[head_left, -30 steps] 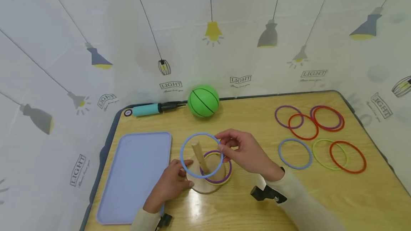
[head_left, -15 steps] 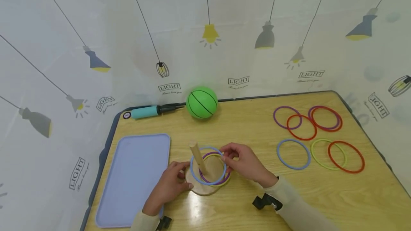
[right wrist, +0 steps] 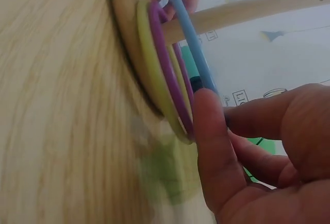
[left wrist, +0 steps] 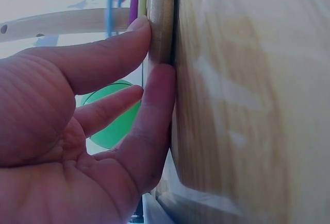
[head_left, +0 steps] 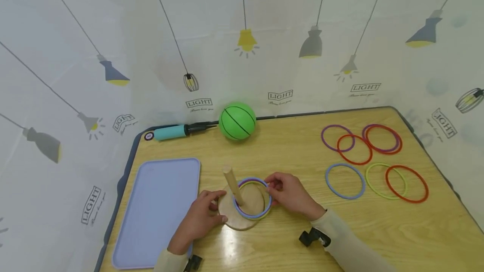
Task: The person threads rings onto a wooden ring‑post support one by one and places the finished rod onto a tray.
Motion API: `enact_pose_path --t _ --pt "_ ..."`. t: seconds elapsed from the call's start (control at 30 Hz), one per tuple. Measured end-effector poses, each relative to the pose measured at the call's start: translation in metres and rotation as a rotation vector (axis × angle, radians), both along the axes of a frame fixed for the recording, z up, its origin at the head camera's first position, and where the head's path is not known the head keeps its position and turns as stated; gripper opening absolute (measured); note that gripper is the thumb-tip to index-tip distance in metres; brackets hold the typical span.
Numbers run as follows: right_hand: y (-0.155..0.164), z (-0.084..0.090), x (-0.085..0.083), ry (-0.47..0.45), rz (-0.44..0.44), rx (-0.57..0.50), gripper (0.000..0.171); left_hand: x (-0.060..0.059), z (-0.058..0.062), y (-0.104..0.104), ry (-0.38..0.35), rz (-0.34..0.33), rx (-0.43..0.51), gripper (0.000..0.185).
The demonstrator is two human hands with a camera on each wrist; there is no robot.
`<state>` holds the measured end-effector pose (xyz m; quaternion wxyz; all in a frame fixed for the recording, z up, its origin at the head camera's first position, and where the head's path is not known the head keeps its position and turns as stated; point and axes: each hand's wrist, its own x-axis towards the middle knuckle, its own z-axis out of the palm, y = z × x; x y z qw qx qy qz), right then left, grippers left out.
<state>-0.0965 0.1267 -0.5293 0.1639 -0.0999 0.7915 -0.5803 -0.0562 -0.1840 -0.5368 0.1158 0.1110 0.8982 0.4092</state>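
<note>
On the pale wooden round base (head_left: 236,217) with its light wooden peg (head_left: 232,186) you have three thin plastic rings stacked: light blue ring (head_left: 252,215) uppermost, purple ring (right wrist: 166,69) beneath, yellow-green ring (right wrist: 147,64) lowest. At your 12 o'clock sits a green rubber ball with black lines (head_left: 237,121); at 11 o'clock, a teal-and-black hand pump (head_left: 177,131). The flat plastic tray (head_left: 156,211) at 9 o'clock is lavender-blue. The loose rings (head_left: 372,163) at 2 o'clock are purple, red, blue and yellow-green. Your yellowish wood-grain tabletop (head_left: 378,230) carries a dark grey edge.
</note>
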Motion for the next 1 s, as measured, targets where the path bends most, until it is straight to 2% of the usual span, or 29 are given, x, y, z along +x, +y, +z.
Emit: enact_pose_path --t 0.23,0.43,0.63,1.0 --pt "0.003 -0.009 -0.005 0.019 0.012 0.04 0.018 -0.002 -0.001 0.001 -0.007 0.009 0.015 0.07" --pt "0.006 -0.011 -0.005 0.03 0.03 0.086 0.017 -0.001 -0.001 0.001 -0.017 0.021 0.007 0.07" --pt "0.016 -0.011 -0.007 0.063 0.013 0.122 0.016 0.002 -0.001 -0.001 -0.012 0.026 -0.003 0.07" --pt "0.052 -0.011 -0.02 0.195 -0.038 0.243 0.019 0.002 -0.003 -0.002 0.013 0.024 0.018 0.069"
